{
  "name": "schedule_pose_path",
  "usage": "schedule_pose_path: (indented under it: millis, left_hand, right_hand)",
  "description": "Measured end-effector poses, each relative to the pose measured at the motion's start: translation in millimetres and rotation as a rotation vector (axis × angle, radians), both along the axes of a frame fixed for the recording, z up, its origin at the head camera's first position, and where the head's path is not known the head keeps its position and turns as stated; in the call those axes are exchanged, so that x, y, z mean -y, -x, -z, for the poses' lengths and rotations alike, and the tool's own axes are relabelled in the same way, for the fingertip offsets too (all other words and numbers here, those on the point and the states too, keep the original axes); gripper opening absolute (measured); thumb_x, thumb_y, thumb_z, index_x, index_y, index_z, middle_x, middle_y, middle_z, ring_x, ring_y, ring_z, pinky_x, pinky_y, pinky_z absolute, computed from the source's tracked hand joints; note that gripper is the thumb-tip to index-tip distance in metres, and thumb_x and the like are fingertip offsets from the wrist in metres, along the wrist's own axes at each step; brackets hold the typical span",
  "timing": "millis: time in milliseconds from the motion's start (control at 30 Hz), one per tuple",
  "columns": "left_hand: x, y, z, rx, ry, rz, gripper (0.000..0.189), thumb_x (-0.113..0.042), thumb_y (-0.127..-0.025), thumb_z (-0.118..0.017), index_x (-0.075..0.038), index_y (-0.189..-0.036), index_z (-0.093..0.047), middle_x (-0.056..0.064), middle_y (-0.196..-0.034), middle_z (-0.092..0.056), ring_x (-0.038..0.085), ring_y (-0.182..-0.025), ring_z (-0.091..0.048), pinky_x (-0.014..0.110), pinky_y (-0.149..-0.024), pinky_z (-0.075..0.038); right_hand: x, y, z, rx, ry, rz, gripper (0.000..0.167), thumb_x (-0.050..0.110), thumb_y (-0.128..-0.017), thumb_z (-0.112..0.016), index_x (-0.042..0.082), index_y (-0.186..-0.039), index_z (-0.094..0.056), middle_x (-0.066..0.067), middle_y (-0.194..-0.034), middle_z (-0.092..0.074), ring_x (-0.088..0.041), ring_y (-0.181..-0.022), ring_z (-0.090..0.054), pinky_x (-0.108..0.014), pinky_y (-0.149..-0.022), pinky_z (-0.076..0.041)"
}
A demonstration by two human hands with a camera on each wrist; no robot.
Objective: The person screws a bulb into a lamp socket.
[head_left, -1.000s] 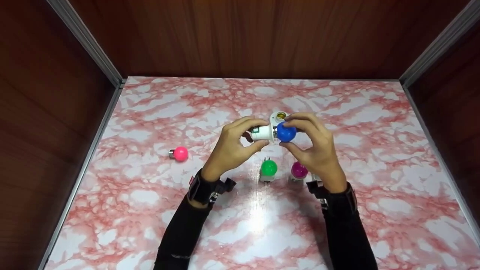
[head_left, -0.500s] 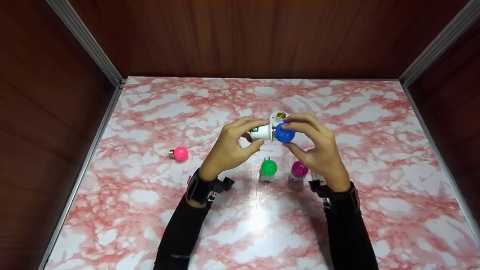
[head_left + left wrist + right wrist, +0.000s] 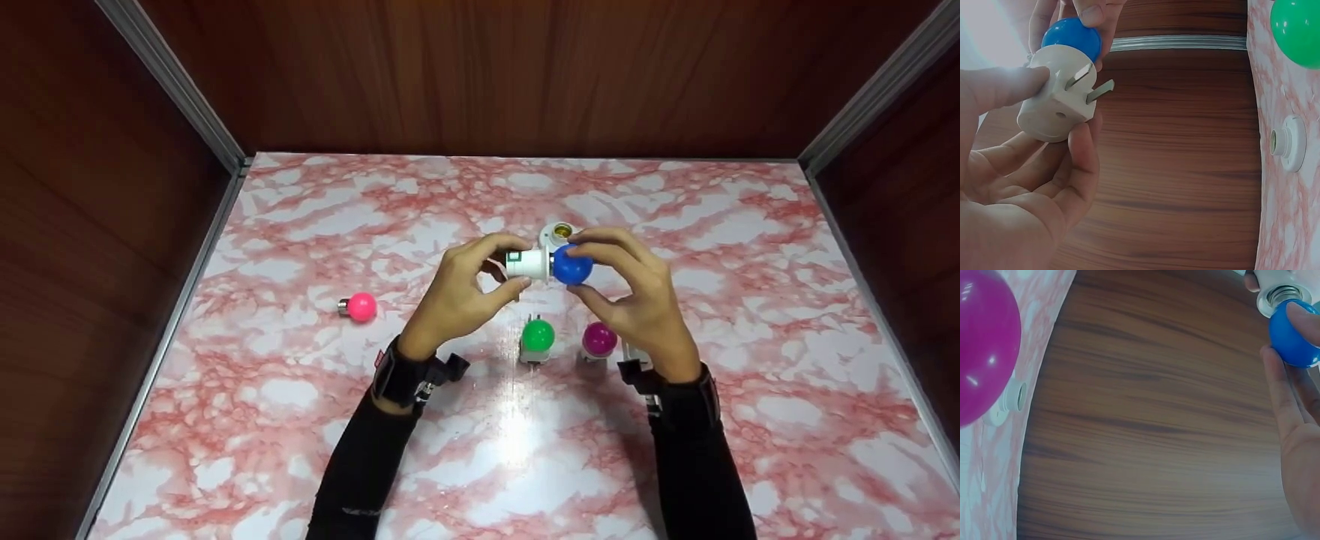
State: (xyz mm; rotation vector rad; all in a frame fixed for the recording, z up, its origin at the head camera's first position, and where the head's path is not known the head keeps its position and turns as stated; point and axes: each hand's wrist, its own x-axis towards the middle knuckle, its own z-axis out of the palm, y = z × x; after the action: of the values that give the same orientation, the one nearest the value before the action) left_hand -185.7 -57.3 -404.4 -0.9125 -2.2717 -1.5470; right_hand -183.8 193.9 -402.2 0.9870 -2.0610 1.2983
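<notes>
"Above the marbled table [image 3: 300, 450], what does each hand hold?"

"The left hand [image 3: 459, 289] grips a white plug socket [image 3: 529, 265], its thumb on one side and its fingers curled around the other, parted only as far as the barrel's width. The right hand [image 3: 637, 289] pinches a blue bulb [image 3: 572, 265] between thumb and fingertips, which spread around the ball."

"Why end to end?"

"Probably so the bulb's screw cap [image 3: 1285, 293] lines up with the socket's mouth. The cap meets the rim, though I can't tell how deep it sits. Holding only the ball leaves the thread free, and likely makes turning easy."

"And those 2 metal prongs [image 3: 1100, 91]?"

"They point away from the bulb (no fingertip is on them), so the barrel seems the handier grip."

"What about the rest?"

"Just beyond the hands, a round lamp base [image 3: 550, 241] lies with its mouth up. Nearer the person, 1 green bulb [image 3: 538, 335] and 1 magenta bulb [image 3: 599, 339] sit with white fittings beneath, which presumably stop them rolling. Well apart at the left, 1 pink bulb [image 3: 362, 307] lies sideways, its cap bare."
</notes>
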Motion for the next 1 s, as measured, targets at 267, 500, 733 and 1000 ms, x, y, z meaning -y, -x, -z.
schedule_pose_path:
  millis: [267, 500, 733, 1000]
  left_hand:
    - [-0.8, -0.2, -1.5, -0.061, -0.012, -0.018, 0.036, -0.007, -0.09, -0.084, -0.002, -0.124, -0.072, 0.012, -0.118, -0.078, 0.02, -0.1, -0.071, 0.034, -0.082, -0.065]
    - [-0.4, -0.3, -1.3, -0.106, -0.015, -0.028, 0.034, -0.009, -0.09, -0.085, -0.003, -0.121, -0.073, 0.011, -0.116, -0.077, 0.019, -0.102, -0.07, 0.038, -0.082, -0.065]
    - [-1.9, -0.6, -1.3, -0.124, -0.009, -0.039, 0.034, -0.007, -0.089, -0.085, -0.004, -0.121, -0.074, 0.011, -0.12, -0.077, 0.018, -0.103, -0.071, 0.029, -0.084, -0.063]
    - [-3.1, -0.5, -0.4, -0.161, -0.01, -0.051, 0.034, -0.004, -0.087, -0.086, -0.004, -0.12, -0.076, 0.011, -0.12, -0.078, 0.019, -0.1, -0.07, 0.026, -0.082, -0.062]
  right_hand:
    - [-3.3, 0.6, 2.5, 0.082, -0.002, -0.028, 0.052, -0.011, -0.081, -0.086, -0.003, -0.13, -0.071, -0.022, -0.128, -0.07, -0.006, -0.119, -0.071, -0.022, -0.102, -0.062]
    - [-5.0, -1.0, 1.6, 0.134, -0.022, -0.02, 0.052, -0.009, -0.084, -0.083, -0.001, -0.134, -0.069, -0.021, -0.128, -0.072, 0.001, -0.116, -0.071, -0.018, -0.101, -0.061]
    - [-7.3, -1.5, 1.4, 0.159, -0.064, 0.007, 0.053, -0.005, -0.086, -0.083, 0.0, -0.137, -0.068, -0.021, -0.131, -0.073, 0.0, -0.112, -0.07, -0.016, -0.099, -0.061]
    - [-8.4, -1.1, 2.3, 0.166, -0.085, 0.023, 0.052, -0.003, -0.088, -0.082, 0.002, -0.138, -0.068, -0.02, -0.131, -0.074, -0.001, -0.109, -0.07, -0.015, -0.098, -0.06]
